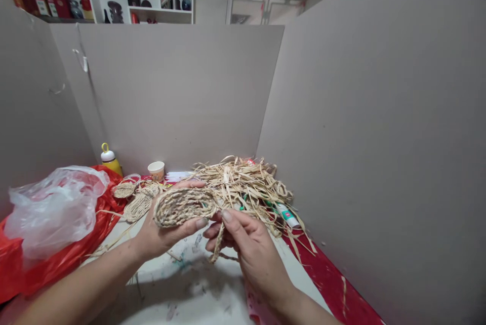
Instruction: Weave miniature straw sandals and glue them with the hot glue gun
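My left hand (165, 234) is wrapped round an oval coil of braided straw (186, 207), thumb along its near side and fingers behind it. A loose straw braid (217, 246) runs off the coil's right end and hangs down in a loop. My right hand (254, 244) pinches this braid between thumb and fingers, close to the coil. Both hands are above the white work board (182, 294). Behind my left hand lie a flat oval woven straw piece (141, 203) and a smaller round one (124, 190).
A heap of dry straw strips (239, 178) lies behind my hands, a white-and-green tube (287, 215) at its right. Clear plastic (61, 208) covers a red bag (102, 234) at left. A paper cup (156, 169) and yellow bottle (111, 161) stand near the grey partition (170, 97).
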`<state>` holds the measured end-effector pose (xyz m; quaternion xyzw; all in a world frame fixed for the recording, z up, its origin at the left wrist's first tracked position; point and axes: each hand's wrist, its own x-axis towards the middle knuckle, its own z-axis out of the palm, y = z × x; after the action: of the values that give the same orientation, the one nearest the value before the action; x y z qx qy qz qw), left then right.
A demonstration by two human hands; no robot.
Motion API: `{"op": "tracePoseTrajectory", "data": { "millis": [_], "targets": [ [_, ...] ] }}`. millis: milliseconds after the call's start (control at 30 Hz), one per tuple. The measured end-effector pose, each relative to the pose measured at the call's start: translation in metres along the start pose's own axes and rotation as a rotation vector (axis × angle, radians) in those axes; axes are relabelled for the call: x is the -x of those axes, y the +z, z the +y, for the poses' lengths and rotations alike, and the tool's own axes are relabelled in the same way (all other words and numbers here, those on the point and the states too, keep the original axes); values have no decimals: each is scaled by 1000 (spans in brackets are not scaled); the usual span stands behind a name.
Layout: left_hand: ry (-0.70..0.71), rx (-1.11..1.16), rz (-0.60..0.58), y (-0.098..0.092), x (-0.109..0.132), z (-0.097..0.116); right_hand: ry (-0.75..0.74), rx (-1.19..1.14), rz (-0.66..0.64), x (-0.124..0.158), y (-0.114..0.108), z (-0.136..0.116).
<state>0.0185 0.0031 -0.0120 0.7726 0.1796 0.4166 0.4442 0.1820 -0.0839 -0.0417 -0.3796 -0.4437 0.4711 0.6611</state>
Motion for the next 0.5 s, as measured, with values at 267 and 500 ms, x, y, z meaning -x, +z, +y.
{"op": "tracePoseTrajectory", "data": {
  "millis": [267, 500],
  "targets": [
    [139, -144, 101, 15, 6, -3, -83, 181, -34, 1, 4, -7],
    [413, -296, 254, 26, 8, -15, -119, 299, -70, 3, 2, -9]
  ]
}}
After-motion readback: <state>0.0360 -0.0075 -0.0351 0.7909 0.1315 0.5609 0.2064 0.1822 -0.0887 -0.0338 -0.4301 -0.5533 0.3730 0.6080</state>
